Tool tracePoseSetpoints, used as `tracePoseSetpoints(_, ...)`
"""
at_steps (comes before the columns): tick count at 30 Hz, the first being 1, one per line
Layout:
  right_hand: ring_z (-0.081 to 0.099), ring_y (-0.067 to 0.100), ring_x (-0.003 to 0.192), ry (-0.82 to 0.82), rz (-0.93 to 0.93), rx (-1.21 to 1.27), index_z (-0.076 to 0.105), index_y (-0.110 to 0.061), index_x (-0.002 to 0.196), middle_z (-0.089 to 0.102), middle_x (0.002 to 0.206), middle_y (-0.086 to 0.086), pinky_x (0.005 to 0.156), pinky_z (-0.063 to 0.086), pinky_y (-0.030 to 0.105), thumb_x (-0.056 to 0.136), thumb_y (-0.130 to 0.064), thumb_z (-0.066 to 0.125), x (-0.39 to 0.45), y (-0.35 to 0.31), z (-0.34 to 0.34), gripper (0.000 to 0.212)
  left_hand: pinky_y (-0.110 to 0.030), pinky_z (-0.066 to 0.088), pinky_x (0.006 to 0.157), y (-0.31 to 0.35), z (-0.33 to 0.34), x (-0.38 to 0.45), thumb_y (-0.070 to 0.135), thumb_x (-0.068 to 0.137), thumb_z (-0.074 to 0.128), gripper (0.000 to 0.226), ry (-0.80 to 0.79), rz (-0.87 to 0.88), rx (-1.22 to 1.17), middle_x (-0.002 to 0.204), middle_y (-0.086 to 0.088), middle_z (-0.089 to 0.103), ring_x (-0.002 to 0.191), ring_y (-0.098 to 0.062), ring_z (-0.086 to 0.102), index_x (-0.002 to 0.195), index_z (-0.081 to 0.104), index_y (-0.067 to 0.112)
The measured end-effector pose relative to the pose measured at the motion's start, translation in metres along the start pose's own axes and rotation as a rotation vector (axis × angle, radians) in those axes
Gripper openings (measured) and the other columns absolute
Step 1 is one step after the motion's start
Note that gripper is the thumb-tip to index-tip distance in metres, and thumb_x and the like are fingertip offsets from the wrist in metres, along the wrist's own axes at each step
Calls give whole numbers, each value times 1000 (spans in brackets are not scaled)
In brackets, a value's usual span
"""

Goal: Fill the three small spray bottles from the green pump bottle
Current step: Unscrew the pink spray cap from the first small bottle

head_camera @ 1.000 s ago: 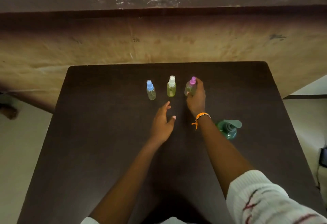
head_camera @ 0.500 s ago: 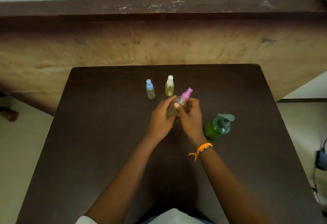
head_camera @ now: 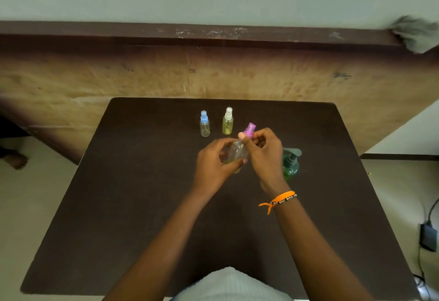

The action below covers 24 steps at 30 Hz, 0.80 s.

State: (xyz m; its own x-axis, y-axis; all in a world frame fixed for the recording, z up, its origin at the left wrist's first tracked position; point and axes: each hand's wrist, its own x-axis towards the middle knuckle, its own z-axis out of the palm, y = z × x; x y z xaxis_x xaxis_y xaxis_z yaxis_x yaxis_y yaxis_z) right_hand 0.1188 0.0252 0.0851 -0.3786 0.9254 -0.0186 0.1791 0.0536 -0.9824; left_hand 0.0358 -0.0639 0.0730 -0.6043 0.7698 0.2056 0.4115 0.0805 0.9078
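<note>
No legible text, label, brand, number or sign appeared anywhere in view. The three small spray bottles, with blue cap (head_camera: 204, 124), white cap (head_camera: 228, 121) and pink cap (head_camera: 240, 147), bore plain, unprinted bodies, as did the green pump bottle (head_camera: 291, 165). The dark surface (head_camera: 133, 205) carried no markings. Small dark marks on the wooden panel (head_camera: 192, 71) behind it resembled scribbles or stamps, but they were too small and blurred to be read. The white scuffs on the ledge (head_camera: 213, 32) above formed no characters.
</note>
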Motion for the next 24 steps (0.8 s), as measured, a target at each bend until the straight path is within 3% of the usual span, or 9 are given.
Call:
tracePoseSetpoints(3,55,16,72,-87,-52,-2,63,-7,85,62,79,15,67,47,33,90,-18,69,-3,-4,-7,13,-23,55,72,6,-3,-2,20,69,80,43,-39,-28,-25,89,7,69,80,-5,66,109,65,16)
tracePoseSetpoints(6,60,13,84,-250,-101,-3,66,-8,95,67,94,15,73,49,24,96,-11,60,0,-15,-24,7,-13,51,70,13,-7,-1,21,72,78,43,-89,-31,-72,86,14,67,79,3,65,113,64,17)
tracePoseSetpoints(9,60,13,101,-402,-77,41,62,-11,114,63,118,14,88,50,20,97,-7,56,4,-25,-40,18,-16,53,72,20,-8,-2,22,72,78,46,-79,-8,-103,94,8,68,84,0,65,115,63,18)
tracePoseSetpoints(11,59,12,101,-380,-90,-19,56,-16,121,62,117,6,87,50,20,92,-11,65,1,-28,-39,31,-15,53,73,23,-5,-2,19,71,79,46,-68,11,-111,95,8,68,85,1,65,115,63,18)
tracePoseSetpoints(15,57,5,86,-185,-128,33,51,-20,113,59,96,-6,74,48,14,85,-6,73,-6,-31,-28,39,-9,49,71,28,0,-5,14,72,78,46,-83,27,-121,90,14,64,83,7,62,115,61,15)
tracePoseSetpoints(20,64,12,112,-394,-35,249,38,-24,138,67,121,0,95,53,27,90,6,60,0,-32,-43,60,-19,53,77,26,3,-7,13,75,76,43,-44,25,-159,101,5,67,91,-3,65,112,59,26)
tracePoseSetpoints(24,63,9,99,-242,-61,166,47,-18,127,63,114,3,81,53,22,82,-1,73,-1,-32,-40,55,-12,50,77,30,6,-8,10,75,75,44,-50,23,-184,98,12,64,91,4,63,113,57,26)
